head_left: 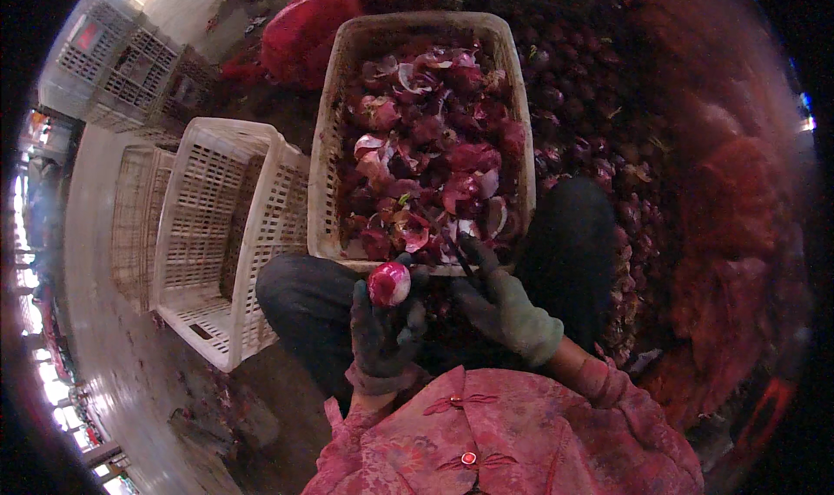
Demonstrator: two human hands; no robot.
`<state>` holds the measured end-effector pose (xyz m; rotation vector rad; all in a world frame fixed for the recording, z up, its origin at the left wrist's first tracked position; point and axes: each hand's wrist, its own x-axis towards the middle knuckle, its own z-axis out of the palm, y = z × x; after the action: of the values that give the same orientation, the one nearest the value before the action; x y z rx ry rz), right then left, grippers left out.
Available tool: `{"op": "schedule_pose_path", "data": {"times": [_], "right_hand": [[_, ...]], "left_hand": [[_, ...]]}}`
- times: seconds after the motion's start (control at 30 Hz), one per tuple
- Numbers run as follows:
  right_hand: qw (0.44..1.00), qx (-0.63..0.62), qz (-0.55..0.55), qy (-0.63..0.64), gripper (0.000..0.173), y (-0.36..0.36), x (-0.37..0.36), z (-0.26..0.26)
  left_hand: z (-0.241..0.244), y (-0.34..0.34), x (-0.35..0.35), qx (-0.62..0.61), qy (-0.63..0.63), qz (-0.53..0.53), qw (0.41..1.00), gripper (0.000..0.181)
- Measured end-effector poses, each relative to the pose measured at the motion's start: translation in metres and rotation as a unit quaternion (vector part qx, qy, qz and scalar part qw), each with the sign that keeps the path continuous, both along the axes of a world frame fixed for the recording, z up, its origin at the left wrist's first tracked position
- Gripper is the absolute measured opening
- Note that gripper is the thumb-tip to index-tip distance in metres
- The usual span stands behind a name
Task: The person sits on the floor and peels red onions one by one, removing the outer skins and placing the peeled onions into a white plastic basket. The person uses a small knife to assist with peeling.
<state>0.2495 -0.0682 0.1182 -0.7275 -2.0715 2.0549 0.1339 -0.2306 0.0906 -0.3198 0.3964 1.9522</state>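
Note:
My left hand (386,335), in a dark-palmed work glove, holds a red onion (389,284). The onion's surface is glossy, pink on one side and whitish on the other. A thin, dark, blade-like tool (460,255) sticks out from my right hand (498,303), which wears a similar glove with a greenish cuff. Its fingers reach over the near rim of a plastic crate (315,208) in front of me. Loose onion skins (410,231) fill that crate, with what look like whole red onions among them. My right fingertips are close to a pale piece of skin (465,227).
Tilted on its side at my left lies a white slatted crate (215,133), beside another crate (133,228). More crates (124,58) are stacked farther back. Red onions (580,58) are heaped to the right, by red mesh sacking (730,202). A red sack (309,36) stands behind.

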Motion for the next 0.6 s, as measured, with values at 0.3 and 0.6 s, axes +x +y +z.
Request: {"op": "schedule_pose_path", "data": {"times": [0.3,0.6], "right_hand": [[0.976,0.096,0.195,0.019,0.067,-0.004,-0.018,0.04],[0.967,0.17,0.165,0.096,0.062,-0.002,-0.016,0.015]], "left_hand": [[0.019,0.012,0.013,-0.129,0.022,0.029,0.991,0.062],[0.019,0.014,0.017,-0.188,0.162,0.013,0.969,0.056]]}}
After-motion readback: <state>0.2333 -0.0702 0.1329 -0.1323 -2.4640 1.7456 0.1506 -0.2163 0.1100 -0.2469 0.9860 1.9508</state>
